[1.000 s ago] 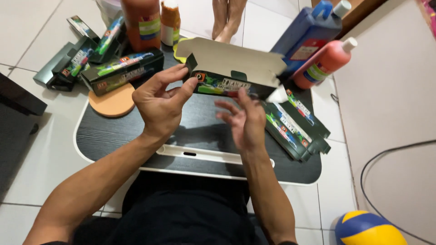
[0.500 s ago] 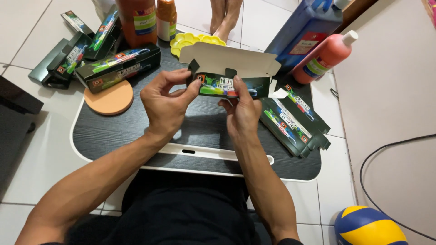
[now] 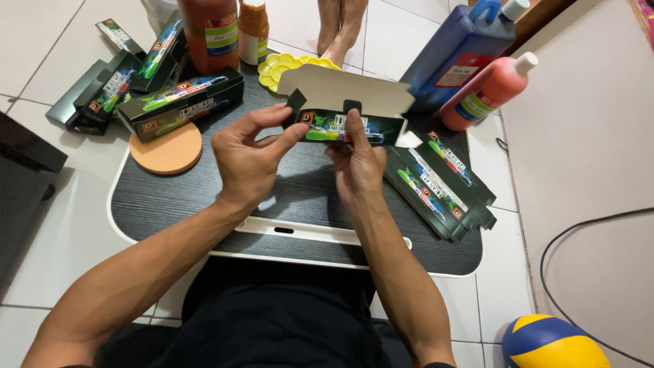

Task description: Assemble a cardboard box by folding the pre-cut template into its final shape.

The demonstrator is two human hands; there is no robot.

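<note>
**Folding a carton**

Carton (image 3: 344,116) held above the counter (image 3: 204,197), lid flap up. Left hand (image 3: 248,160) pinches its left end tab, right hand (image 3: 357,163) clamps the front wall. Likely mid-fold; next needs tabs tucked. Flat cartons (image 3: 439,184) right, sponge (image 3: 167,146) left.

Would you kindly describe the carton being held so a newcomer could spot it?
Start at the dark lap table. Above its middle, the left hand and right hand hold a small dark carton. Unlike its neighbours, its pale lid flap stands open.
</note>
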